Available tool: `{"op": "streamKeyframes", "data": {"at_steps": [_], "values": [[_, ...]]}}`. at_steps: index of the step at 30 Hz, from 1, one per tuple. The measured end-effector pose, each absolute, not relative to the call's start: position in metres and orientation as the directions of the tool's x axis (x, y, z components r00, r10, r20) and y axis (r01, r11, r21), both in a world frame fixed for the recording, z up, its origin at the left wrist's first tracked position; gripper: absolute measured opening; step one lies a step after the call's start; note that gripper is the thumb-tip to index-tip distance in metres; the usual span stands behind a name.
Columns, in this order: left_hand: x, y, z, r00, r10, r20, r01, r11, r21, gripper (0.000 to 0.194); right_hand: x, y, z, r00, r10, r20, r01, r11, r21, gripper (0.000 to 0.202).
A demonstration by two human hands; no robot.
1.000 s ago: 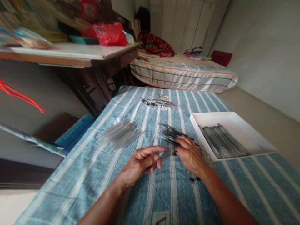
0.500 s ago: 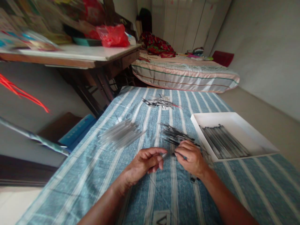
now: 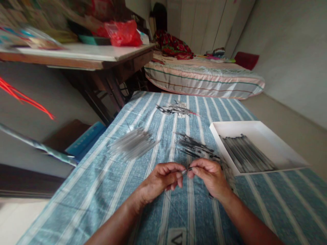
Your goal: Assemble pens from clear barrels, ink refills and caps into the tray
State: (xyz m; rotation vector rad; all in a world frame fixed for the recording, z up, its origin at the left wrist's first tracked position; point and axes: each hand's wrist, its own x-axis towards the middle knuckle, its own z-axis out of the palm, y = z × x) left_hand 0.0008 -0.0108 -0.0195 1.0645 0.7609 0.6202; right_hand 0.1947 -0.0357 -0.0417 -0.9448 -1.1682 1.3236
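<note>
My left hand point(image 3: 165, 177) pinches a thin translucent pen barrel point(image 3: 183, 172), only its end showing past the fingertips. Facing it, my right hand point(image 3: 209, 175) is closed on a small black pen part point(image 3: 189, 168). The two ends meet or nearly meet; I cannot tell whether they are joined. Just beyond my right hand lies a pile of thin black pen parts point(image 3: 195, 144), and some small pieces sit partly hidden beside that hand. A bundle of clear pen barrels point(image 3: 134, 144) lies to the left.
On the right stands a white box point(image 3: 278, 143) with a row of dark-filled pens point(image 3: 247, 153) inside. Farther back on the striped cloth point(image 3: 153, 217) is a loose heap of thin sticks point(image 3: 176, 109). A desk point(image 3: 84, 56) rises at the left, a bed point(image 3: 204, 76) behind.
My right hand has moved left and slightly down from the black pile, bringing a small black part to the barrel in my left hand. The left hand has shifted slightly right.
</note>
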Motion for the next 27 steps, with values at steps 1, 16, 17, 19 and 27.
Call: {"op": "streamKeyframes", "data": {"at_steps": [1,16,17,19,27], "values": [[0.0010,-0.0111,-0.0193,0.600,0.762,-0.245,-0.087,0.366,0.927,0.032,0.1937,-0.0359,-0.0417,-0.109,0.991,0.082,-0.206,0.058,-0.977,0.008],[0.0018,-0.0111,-0.0172,0.606,0.761,-0.230,-0.075,0.343,0.936,0.028,0.1892,-0.0368,-0.0442,-0.121,0.991,0.060,-0.206,0.034,-0.978,0.014],[0.0022,-0.0113,-0.0164,0.608,0.761,-0.226,-0.079,0.341,0.937,0.027,0.1891,-0.0368,-0.0438,-0.125,0.990,0.060,-0.204,0.034,-0.978,0.014],[0.0029,-0.0115,-0.0157,0.613,0.759,-0.218,-0.082,0.336,0.938,0.027,0.1887,-0.0369,-0.0423,-0.132,0.989,0.061,-0.197,0.034,-0.980,0.014],[0.0025,-0.0105,-0.0179,0.605,0.767,-0.214,-0.061,0.312,0.948,0.028,0.1884,-0.0378,-0.0406,-0.151,0.987,0.059,-0.186,0.030,-0.982,0.015]]}}
